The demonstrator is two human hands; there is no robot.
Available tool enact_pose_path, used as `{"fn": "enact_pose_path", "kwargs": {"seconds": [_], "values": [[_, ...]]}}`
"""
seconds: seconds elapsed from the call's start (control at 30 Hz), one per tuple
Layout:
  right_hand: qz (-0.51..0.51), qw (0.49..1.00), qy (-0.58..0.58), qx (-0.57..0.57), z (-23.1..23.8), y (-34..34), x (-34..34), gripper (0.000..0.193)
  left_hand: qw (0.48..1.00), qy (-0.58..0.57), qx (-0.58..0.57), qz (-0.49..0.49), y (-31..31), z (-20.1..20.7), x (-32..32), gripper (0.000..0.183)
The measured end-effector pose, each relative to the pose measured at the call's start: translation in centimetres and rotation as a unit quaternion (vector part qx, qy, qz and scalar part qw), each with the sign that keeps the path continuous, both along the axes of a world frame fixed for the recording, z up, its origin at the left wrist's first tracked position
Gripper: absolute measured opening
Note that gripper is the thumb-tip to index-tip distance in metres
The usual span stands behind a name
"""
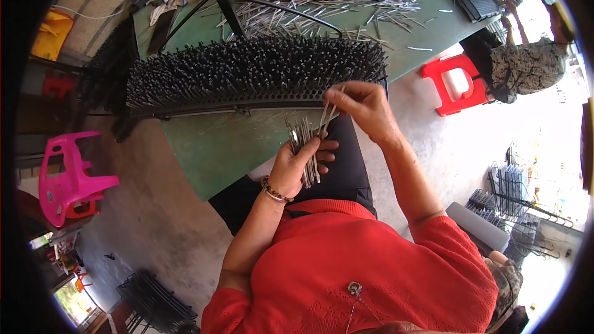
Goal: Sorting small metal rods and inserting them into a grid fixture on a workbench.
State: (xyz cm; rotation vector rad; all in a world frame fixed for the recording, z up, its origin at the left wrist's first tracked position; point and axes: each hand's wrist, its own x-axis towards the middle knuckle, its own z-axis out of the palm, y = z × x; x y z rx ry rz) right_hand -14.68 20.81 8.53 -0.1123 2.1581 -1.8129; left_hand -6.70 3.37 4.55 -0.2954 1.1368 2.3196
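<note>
My left hand [300,159] is closed round a bundle of thin silvery metal rods [304,142], held over my lap with the thumb across them. Between the thumb and fingertips of my right hand [362,108] one or two pale, slim rods [330,111] are pinched, their lower ends near the top of the bundle. Just beyond both hands stands a long black rack [247,103] with a row of round holes along its near edge. Dark rods [253,68] with shiny tips fill it densely, standing mostly upright.
Loose metal rods [346,9] are heaped on the green table [216,148]. A black metal frame [219,0] rises behind the rack. A pink stool [71,176] stands left, a red stool [455,83] right. Another person [529,65] is at the far right, near wire racks [513,188].
</note>
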Motion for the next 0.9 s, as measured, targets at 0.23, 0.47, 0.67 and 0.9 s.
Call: {"fn": "enact_pose_path", "kwargs": {"seconds": [0.23, 0.47, 0.67, 0.9], "values": [[-0.161, 0.966, 0.198, 0.050, 0.4, -1.8, -1.6, 0.017, 1.000, -0.009, 0.007, -0.025, -0.3, -1.5, 0.2, 0.026], [-0.159, 0.934, 0.306, 0.097, -0.5, -2.1, -1.8, 0.018, 0.999, 0.009, 0.024, -0.032, -0.6, -1.7, 0.2, 0.025], [-0.119, 0.905, 0.383, 0.140, -1.5, -2.2, -1.8, 0.018, 0.998, -0.006, 0.045, -0.035, -0.6, -1.7, 0.1, 0.026], [-0.027, 0.821, 0.524, 0.226, -2.8, -2.4, -2.5, 0.028, 0.995, -0.014, 0.075, -0.058, -0.5, -1.1, 0.2, 0.027]]}}
